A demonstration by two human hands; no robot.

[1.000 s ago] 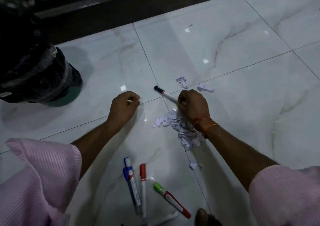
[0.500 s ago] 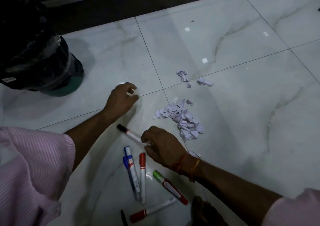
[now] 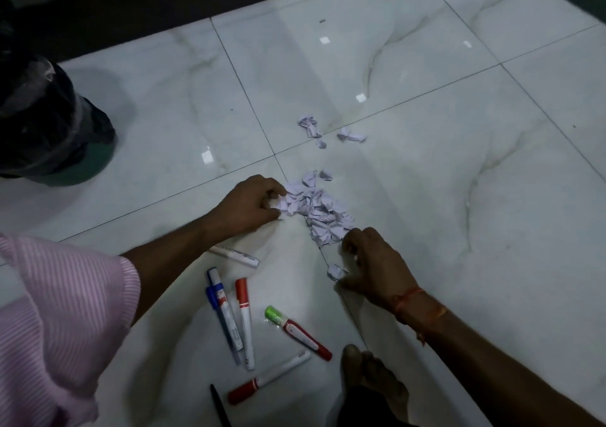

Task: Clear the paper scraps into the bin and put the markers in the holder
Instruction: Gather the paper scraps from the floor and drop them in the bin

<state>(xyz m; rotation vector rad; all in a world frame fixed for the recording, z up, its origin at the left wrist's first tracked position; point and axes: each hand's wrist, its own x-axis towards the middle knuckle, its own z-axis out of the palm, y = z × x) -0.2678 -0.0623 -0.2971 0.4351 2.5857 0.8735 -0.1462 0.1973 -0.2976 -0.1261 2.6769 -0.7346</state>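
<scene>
A pile of pale purple paper scraps [image 3: 319,212] lies on the white floor tiles. My left hand [image 3: 252,203] is at the pile's left edge, its curled fingers gripping some scraps. At the pile's lower right corner my right hand [image 3: 373,262] rests on the floor, fingers and thumb spread in a loose curve around one loose scrap [image 3: 335,271]. A few more scraps [image 3: 310,125] lie farther out. A white marker [image 3: 236,254] lies partly under my left forearm. Blue markers [image 3: 223,312], a red-capped marker [image 3: 244,318], a green-capped marker [image 3: 295,331] and a red marker [image 3: 269,377] lie close to me.
A bin lined with a black bag [image 3: 42,115] stands at the far left. A bare foot [image 3: 370,377] is at the bottom, beside the markers. A thin black pen [image 3: 218,403] lies at the bottom edge. A dark strip runs along the far side of the tiles.
My right hand carried the black-capped white marker from the pile to the marker group, let it go and returned to the pile. My left hand slid right to the scraps.
</scene>
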